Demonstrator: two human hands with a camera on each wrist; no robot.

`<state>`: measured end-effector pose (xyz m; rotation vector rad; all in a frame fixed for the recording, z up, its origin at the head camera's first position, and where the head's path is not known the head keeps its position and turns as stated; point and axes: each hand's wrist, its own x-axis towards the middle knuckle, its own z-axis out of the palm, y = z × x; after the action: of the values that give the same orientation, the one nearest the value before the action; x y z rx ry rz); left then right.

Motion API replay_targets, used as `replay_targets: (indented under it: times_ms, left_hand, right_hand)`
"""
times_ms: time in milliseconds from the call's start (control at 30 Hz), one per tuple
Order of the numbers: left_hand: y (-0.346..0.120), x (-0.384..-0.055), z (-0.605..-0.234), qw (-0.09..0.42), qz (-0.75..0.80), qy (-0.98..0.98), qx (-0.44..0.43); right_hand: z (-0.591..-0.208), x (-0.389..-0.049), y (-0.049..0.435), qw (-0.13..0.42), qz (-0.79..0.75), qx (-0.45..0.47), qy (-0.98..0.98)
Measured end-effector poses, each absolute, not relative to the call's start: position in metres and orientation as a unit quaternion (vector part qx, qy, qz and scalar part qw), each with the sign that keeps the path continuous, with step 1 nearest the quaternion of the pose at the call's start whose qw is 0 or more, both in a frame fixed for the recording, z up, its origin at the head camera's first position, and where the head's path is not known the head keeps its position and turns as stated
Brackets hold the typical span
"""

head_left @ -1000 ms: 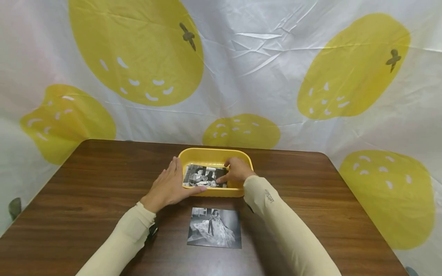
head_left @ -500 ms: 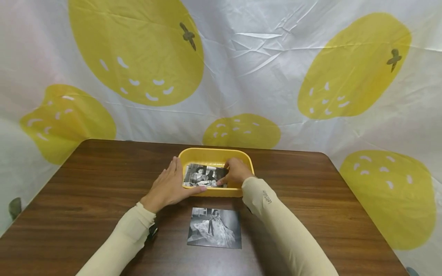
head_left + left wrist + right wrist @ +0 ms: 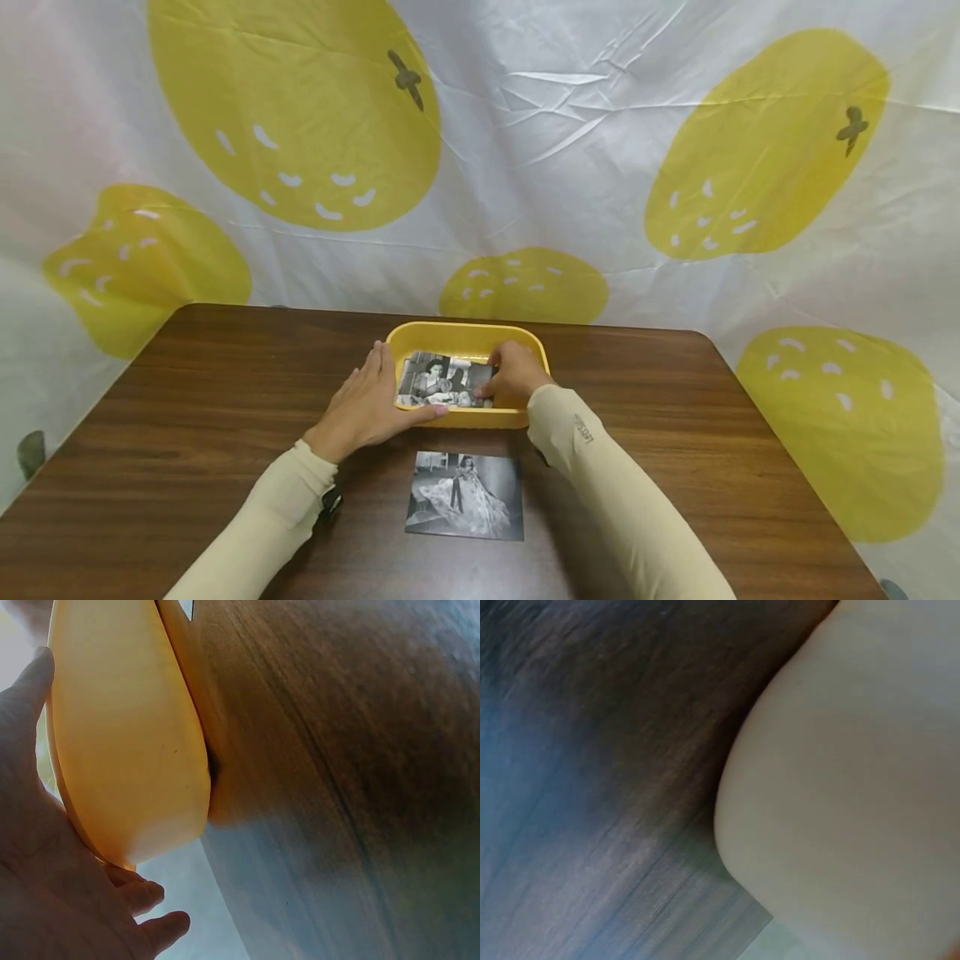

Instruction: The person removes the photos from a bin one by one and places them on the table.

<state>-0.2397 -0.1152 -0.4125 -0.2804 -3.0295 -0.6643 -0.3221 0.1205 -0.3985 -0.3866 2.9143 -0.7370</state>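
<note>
A yellow plastic tub point(image 3: 468, 420) stands near the table's far edge, with black-and-white photos point(image 3: 431, 383) inside. My left hand point(image 3: 362, 410) rests against the tub's left side, fingers straight and thumb along the front rim. In the left wrist view the tub's wall point(image 3: 127, 735) fills the space beside the fingers. My right hand point(image 3: 517, 372) reaches into the tub's right half, its thumb on the top photo and its fingers curled at that photo's right end. Those fingertips are partly hidden. Another photo point(image 3: 465, 496), of a figure in a wide gown, lies flat in front of the tub.
The brown wood-grain table point(image 3: 225, 417) extends to both sides. Close behind it hangs a white cloth point(image 3: 525, 167) printed with large yellow fruit. A pale, blurred curved surface point(image 3: 832, 795) takes up much of the right wrist view.
The top photo in the tub has shifted slightly, its far left part now higher in the head view. My right hand has barely moved; my left hand stays in place.
</note>
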Motion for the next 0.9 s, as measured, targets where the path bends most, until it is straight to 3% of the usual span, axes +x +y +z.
replay_targets:
  times_ms: [500,900]
  left_hand:
    - [-0.115,-0.239,-0.412,0.007,-0.218,-0.972,-0.087]
    - [-0.115,-0.238,-0.411,-0.003,-0.227,-0.97,-0.086]
  right_hand:
    - [-0.388,-0.322,0.121,0.13,-0.391,-0.098,0.906]
    - [-0.387,-0.322,0.118,0.173,-0.508,-0.013,0.844]
